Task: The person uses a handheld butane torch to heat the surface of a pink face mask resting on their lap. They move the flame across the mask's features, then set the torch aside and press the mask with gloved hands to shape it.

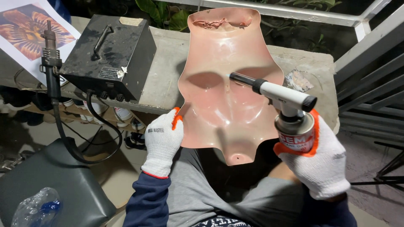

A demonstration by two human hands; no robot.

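Observation:
A glossy pink moulded plastic sheet shaped like a face mask (229, 90) stands upright in front of me, its hollow side facing me. My left hand (163, 141), in a white glove with orange fingertips, grips its left edge. My right hand (313, 157), gloved the same way, holds a gas canister (296, 130) topped by a white and black torch head (273, 92). The torch's black nozzle points left at the eye area of the mask. No flame is visible.
A concrete ledge (168, 67) carries a black box unit with knobs (109, 56) and a cable to a hot-air tool (50, 59). A flower print (27, 29) lies at far left. A dark stool (50, 180) holds a plastic bag (35, 208). White railing stands at right.

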